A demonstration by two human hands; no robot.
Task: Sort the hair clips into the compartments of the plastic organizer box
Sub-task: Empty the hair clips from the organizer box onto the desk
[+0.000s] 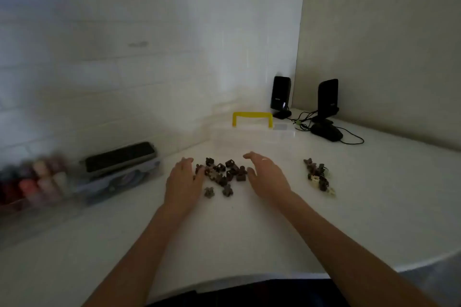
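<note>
A heap of dark brown hair clips (222, 172) is seen on the white worktop (249, 237), and both hands are set around it. The left hand (184, 180) is laid palm down at the heap's left edge, fingers stretched out and relaxed; its fingertips are touching the nearest clips, and nothing is gripped. The right hand (266, 175) is held on the heap's right side, turned on edge, fingers loosely spread and gently curved, thumb just beside a clip; whether contact is made cannot be told, and nothing is held. Two loose clips (219, 191) are left just in front of the heap, between the wrists. A second, smaller pile of brown and cream clips (319, 177) is found well to the right, apart from both hands. The clear plastic organizer box (252, 132), marked by its yellow handle (252, 118), is placed behind the heap, near the wall; its compartments cannot be made out. Two black speakers (304, 98) are stood in the corner beyond it.
</note>
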